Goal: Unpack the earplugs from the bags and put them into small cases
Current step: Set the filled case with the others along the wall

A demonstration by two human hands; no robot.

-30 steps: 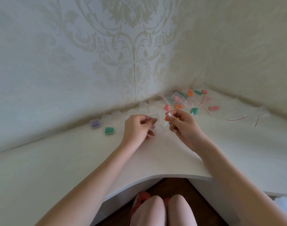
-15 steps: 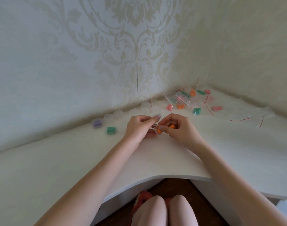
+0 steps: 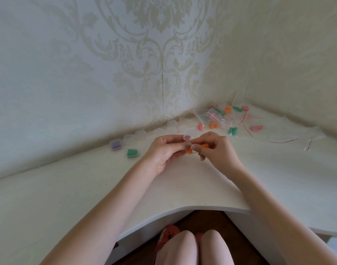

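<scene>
My left hand holds a small clear case with its lid raised, above the white desk. My right hand pinches orange earplugs against the case's opening; a second orange piece shows between its fingers. The two hands touch at the fingertips. Left of them lie a closed case with purple earplugs and a closed case with green earplugs.
Several small bags of pink, orange and green earplugs are piled in the far corner. Empty clear cases line the wall. Empty bags with red strips lie to the right. The desk's curved front edge is near my knees.
My hands came together and dropped slightly toward the desk. The right hand brought the orange earplugs down to the open case held in the left hand.
</scene>
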